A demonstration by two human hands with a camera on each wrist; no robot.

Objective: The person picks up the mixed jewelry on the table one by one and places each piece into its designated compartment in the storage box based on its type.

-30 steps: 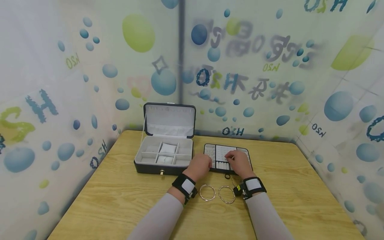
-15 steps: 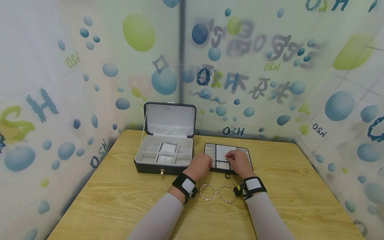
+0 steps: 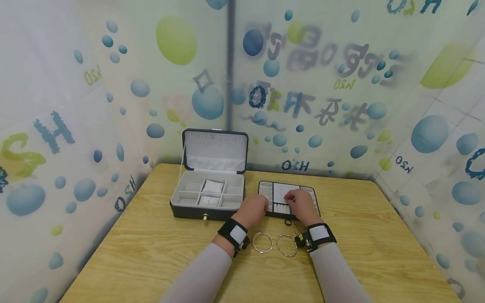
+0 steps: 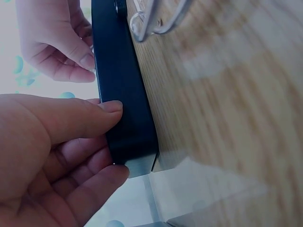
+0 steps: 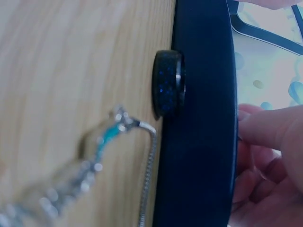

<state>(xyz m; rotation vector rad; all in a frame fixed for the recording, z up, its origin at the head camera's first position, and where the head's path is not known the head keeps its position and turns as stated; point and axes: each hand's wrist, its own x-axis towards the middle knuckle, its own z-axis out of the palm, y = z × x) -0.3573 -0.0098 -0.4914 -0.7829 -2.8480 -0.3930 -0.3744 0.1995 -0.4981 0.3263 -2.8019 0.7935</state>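
My left hand (image 3: 251,210) had its grip on the lower left corner of the jewelry tray (image 3: 286,189), just right of the frame's center on the desk (image 3: 151,252). My right hand (image 3: 304,207) bent its fingertips to the tray's white panel, but I couldn't tell whether that grip held anything. Below the tray's front edge stood a dark ring (image 5: 166,85), above two bangles.
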